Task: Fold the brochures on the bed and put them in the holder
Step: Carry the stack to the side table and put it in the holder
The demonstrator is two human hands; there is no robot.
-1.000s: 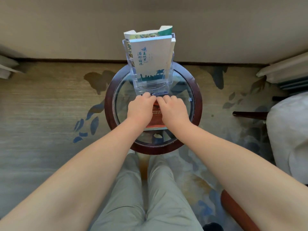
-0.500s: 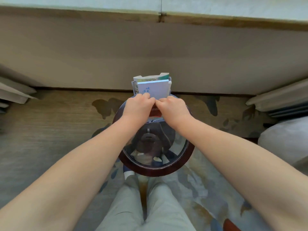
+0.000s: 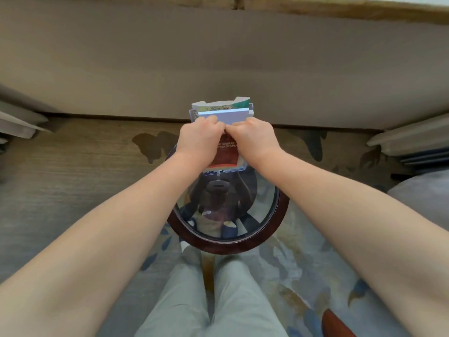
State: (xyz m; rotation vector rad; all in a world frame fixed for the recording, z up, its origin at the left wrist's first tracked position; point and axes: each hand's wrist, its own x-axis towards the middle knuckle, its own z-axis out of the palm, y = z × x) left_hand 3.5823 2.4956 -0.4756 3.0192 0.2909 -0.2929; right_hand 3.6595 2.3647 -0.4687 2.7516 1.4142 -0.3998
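change: both hands now higher, at the holder's top, no longer low on the surface
left hand: pinching red brochure
right hand: same grip
holder: brochure in front pocket

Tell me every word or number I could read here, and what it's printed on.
Red brochure held by the left hand and right hand: two lines of pale Chinese characters, too blurred to read.
White brochures in the holder: no print shows.
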